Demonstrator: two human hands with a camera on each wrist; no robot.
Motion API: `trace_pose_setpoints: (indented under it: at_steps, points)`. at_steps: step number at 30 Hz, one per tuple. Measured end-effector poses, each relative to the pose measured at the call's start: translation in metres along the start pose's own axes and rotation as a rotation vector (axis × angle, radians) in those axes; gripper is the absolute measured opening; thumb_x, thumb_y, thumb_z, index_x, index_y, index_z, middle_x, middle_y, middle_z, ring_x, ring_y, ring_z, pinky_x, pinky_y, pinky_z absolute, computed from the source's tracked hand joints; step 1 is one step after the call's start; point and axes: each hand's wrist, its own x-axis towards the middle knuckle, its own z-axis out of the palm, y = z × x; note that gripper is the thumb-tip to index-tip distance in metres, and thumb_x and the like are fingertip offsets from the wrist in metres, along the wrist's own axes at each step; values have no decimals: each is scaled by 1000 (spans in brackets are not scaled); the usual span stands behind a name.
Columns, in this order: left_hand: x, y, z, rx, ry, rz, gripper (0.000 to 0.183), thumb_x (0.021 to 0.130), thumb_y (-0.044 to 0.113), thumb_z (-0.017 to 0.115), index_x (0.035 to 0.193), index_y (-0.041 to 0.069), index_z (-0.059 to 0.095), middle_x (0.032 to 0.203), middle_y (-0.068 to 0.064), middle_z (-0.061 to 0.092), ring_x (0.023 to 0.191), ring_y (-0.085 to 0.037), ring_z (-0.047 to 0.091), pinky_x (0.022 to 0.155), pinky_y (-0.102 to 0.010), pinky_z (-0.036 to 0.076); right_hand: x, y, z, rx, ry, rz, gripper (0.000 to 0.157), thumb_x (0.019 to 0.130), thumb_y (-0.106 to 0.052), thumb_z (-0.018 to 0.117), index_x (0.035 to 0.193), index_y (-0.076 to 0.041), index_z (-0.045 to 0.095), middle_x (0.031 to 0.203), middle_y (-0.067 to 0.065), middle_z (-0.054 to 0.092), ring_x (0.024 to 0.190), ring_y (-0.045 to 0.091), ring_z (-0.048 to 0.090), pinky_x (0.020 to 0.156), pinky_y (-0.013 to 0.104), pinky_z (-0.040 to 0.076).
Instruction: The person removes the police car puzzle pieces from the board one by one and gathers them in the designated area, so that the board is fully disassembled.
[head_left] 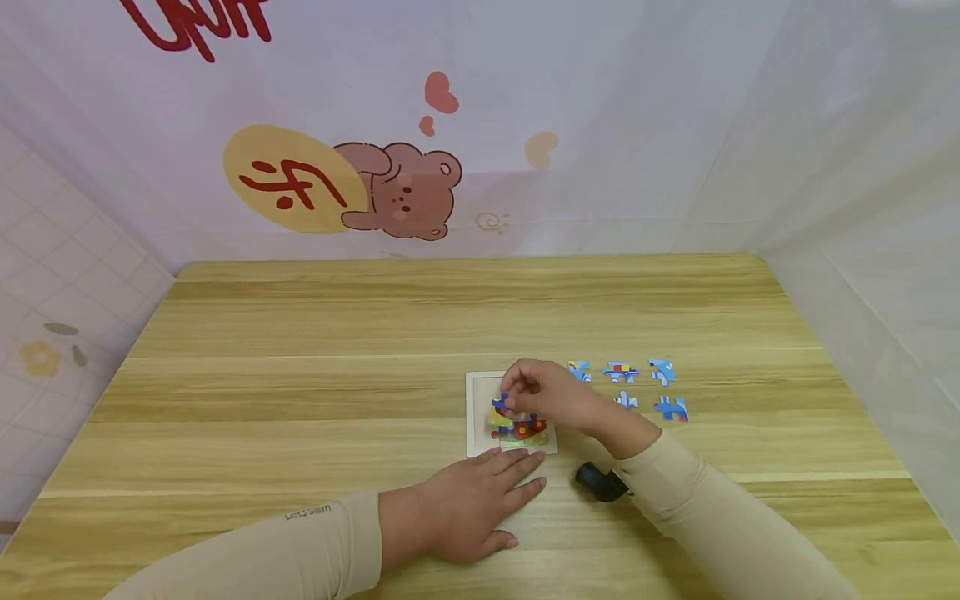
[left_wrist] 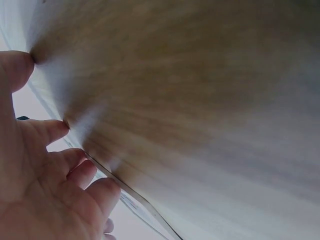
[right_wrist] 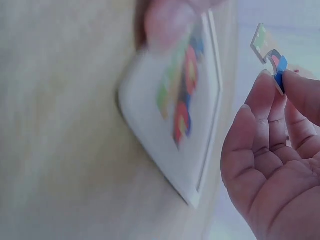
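My right hand (head_left: 553, 395) pinches a jigsaw puzzle piece (right_wrist: 263, 44) between thumb and fingertips, above a white-rimmed puzzle tray (head_left: 472, 421). Blue, green and tan show on the piece, which is tilted in the right wrist view. Several puzzle pieces (head_left: 522, 431) with red and yellow wheels and a green strip lie inside the tray, along its near side. Spread flat, my left hand (head_left: 474, 505) rests on the table with its fingertips at the tray's near rim. The left wrist view has those fingers (left_wrist: 104, 192) against the rim. My right hand covers the tray's far right corner.
Loose blue puzzle pieces (head_left: 671, 408) lie in two rows to the right of the tray, some partly behind my right hand. A black object (head_left: 600, 482) is beside my right sleeve. Behind the wooden table (head_left: 337, 333) hangs a white curtain (head_left: 637, 125) with a printed bear.
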Motion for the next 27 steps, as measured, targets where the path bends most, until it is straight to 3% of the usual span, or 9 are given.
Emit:
trace_pose_setpoints:
  at_steps: [6,13,27]
  points:
    - [0,-1,-1,-27,-24,-3,64,99,53,39,151,15,34,158,-9,25,144,-21,25,113,-33,28,-11,-2,-16,11,35,1,8,93,1,59,100,3,58,88,8,62,83,17,61,79,34,53]
    - [-1,1,-1,-20,-7,-13,64,99,53,39,150,15,35,157,-9,26,143,-21,26,113,-33,29,-21,5,-30,-58,74,7,8,92,-3,61,99,1,59,87,7,62,82,18,58,68,27,47]
    - [-1,1,-1,-16,-10,-17,65,99,54,37,151,15,34,157,-8,27,143,-21,27,113,-33,28,-43,17,-51,-116,60,21,8,92,-3,61,98,2,59,87,6,60,81,16,55,70,24,46]
